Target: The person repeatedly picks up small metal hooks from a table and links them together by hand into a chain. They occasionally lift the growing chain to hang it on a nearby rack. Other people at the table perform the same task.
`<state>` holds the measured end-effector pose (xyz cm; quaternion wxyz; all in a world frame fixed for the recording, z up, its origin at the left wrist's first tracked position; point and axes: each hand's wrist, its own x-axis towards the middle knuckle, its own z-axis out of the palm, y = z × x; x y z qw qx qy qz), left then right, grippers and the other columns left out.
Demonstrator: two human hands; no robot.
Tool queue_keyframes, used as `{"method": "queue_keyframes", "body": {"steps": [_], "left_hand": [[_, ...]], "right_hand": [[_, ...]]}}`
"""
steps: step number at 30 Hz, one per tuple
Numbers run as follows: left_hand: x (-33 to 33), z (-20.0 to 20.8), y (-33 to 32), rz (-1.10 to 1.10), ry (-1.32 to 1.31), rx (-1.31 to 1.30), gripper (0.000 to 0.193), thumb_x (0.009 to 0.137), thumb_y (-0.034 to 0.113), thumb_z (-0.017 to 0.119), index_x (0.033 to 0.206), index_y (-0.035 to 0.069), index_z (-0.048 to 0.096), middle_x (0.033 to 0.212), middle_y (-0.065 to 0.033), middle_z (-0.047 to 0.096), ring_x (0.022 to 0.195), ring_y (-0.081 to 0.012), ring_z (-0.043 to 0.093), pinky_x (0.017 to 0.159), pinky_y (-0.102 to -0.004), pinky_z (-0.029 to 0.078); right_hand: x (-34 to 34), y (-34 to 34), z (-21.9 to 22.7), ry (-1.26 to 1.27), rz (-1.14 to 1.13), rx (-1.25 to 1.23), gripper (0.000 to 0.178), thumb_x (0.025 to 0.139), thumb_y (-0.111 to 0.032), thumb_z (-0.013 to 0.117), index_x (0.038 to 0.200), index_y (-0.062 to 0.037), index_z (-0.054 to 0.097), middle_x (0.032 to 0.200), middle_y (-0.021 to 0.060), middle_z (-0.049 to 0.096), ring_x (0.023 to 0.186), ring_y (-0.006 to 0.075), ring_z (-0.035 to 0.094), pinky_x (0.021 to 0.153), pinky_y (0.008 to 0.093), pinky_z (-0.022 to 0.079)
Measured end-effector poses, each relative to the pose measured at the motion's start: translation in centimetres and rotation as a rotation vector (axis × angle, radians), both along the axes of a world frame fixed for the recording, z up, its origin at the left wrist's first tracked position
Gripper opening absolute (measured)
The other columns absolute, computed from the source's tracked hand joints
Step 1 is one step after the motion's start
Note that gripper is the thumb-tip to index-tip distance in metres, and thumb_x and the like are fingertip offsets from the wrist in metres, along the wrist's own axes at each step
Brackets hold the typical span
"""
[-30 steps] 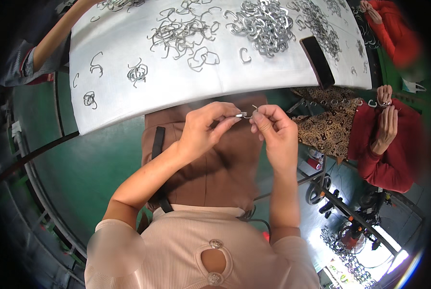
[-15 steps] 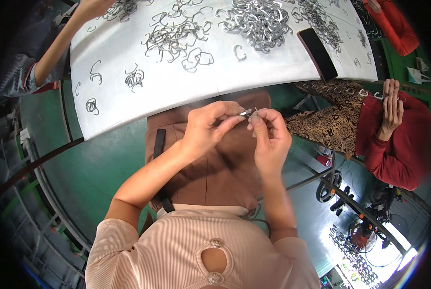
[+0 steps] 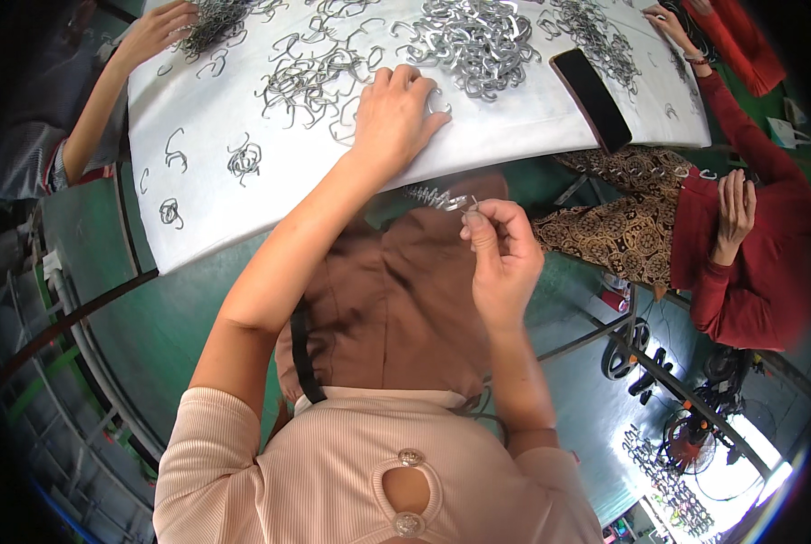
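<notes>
My left hand (image 3: pixel 392 118) reaches over the front of the white table. Its thumb and fingers are apart around a wide, C-shaped silver metal link (image 3: pixel 439 100); whether the fingertips touch it is hard to see. Above my lap, my right hand (image 3: pixel 505 249) is closed in a pinch on the end of a short chain of metal links (image 3: pixel 437 198). The chain hangs away to the left, below the table edge. Just beyond my left hand are a pile of thin wire links (image 3: pixel 301 86) and a pile of wide silver links (image 3: pixel 478 45).
A dark phone (image 3: pixel 591 100) lies near the table's front edge (image 3: pixel 551 145). Small link clusters (image 3: pixel 244 161) sit at the left. Another person's hand (image 3: pixel 159 32) is at the far left pile. On the right, a person in red (image 3: pixel 741 263) holds a hand (image 3: pixel 737 208) near a chain.
My left hand has left the pinch beside my right hand and moved forward onto the table. The right hand stays with the chain, now more visible. A co-worker's arm now reaches in at the right.
</notes>
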<state>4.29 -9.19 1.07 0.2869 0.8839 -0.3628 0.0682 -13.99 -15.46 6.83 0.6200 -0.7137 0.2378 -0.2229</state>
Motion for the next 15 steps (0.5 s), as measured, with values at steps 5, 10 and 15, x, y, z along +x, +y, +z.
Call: {"method": "queue_keyframes", "body": {"steps": [5,10,15], "left_hand": [[0.2,1.3,-0.4,-0.065,0.328,-0.083,0.033,0.077,0.020,0.073,0.105,0.005,0.065,0.096,-0.0101,0.066,0.087,-0.0277,0.062,0.078,-0.0378,0.050],[-3.2,4.7,1.9,-0.096,0.653,-0.332,0.016,0.082,0.008,0.070,0.096,0.001,0.067,0.086,-0.0072,0.071,0.077,-0.0130,0.066,0.071,-0.0260,0.051],[-6.7,7.1,4.0,-0.077,0.719,-0.485,0.013,0.079,0.006,0.071,0.091,0.003,0.069,0.082,-0.0049,0.071,0.070,-0.0104,0.064,0.064,-0.0245,0.050]], "right_hand": [[0.4,-0.3,-0.7,0.026,-0.010,-0.023,0.010,0.088,-0.008,0.065,0.089,0.0007,0.060,0.078,0.0035,0.063,0.065,0.0093,0.058,0.061,0.0234,0.046],[0.6,-0.3,-0.6,0.120,-0.022,-0.010,0.006,0.089,-0.006,0.063,0.089,0.0000,0.061,0.078,-0.0011,0.060,0.069,0.0044,0.053,0.064,0.0190,0.044],[0.6,0.0,-0.8,0.095,-0.013,-0.041,0.007,0.089,-0.006,0.064,0.089,0.0009,0.062,0.078,-0.0008,0.061,0.068,0.0047,0.054,0.064,0.0194,0.045]]}}
